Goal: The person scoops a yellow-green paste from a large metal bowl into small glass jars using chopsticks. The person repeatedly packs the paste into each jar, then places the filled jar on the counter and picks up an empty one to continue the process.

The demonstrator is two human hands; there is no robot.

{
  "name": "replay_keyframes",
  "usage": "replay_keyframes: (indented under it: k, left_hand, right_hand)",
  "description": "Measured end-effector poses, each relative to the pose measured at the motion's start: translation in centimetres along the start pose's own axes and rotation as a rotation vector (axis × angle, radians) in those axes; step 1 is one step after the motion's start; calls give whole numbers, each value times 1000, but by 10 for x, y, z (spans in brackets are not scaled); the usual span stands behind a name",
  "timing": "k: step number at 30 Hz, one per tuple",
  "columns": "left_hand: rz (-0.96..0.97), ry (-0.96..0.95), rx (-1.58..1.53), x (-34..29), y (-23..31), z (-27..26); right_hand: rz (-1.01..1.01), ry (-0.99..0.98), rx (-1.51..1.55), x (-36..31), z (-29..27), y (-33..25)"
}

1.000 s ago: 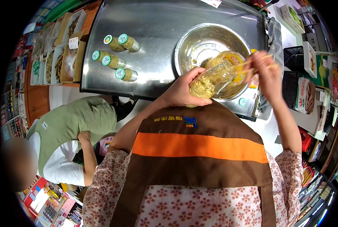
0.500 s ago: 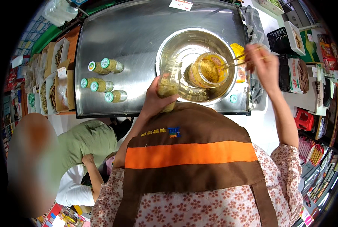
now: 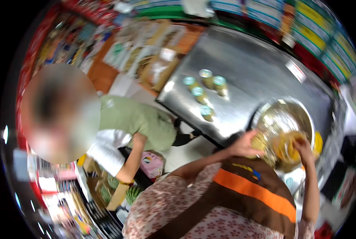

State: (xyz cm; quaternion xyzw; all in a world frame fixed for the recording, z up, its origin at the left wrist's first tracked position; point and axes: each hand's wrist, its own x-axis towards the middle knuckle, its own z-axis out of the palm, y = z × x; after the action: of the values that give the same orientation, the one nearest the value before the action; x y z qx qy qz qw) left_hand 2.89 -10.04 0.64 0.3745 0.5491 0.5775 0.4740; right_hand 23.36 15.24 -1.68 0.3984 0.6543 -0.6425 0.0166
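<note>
The view is smeared by motion. My left hand (image 3: 245, 145) is wrapped around a clear glass jar (image 3: 263, 144) with greenish-yellow contents, held tilted by the near left rim of a steel bowl (image 3: 256, 115). A clear tub (image 3: 283, 148) with a yellow-brown paste or powder sits in the bowl. My right hand (image 3: 304, 149) is closed at the tub's right side. The chopsticks that show in it in the earlier frame are lost in the blur now. Several filled jars (image 3: 207, 112) with pale green lids stand on the steel table (image 3: 241, 71), left of the bowl.
A person in a green top (image 3: 138, 119) bends at the table's left end. Cartons of dried goods (image 3: 168, 69) stand beyond that end. A white card (image 3: 295, 71) lies at the table's far edge. A yellow packet (image 3: 318, 144) is right of the bowl.
The view has swung left, so the table sits farther right and turned. My right hand has come from the air right of the bowl down to the tub. My left hand still holds the jar.
</note>
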Motion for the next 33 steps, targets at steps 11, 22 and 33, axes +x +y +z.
replay_keyframes:
  k: [11, 22, 33]
  left_hand:
    - [30, -7, -131, -4, -12, 6]
    - [106, -9, -144, -4, -12, 3]
    - [75, -34, -105, 0, -12, -6]
  right_hand:
    - [-31, -262, -1340, 58, 29, 48]
    - [89, -198, -1329, 55, 37, 45]
    - [111, -122, -1224, 37, 17, 31]
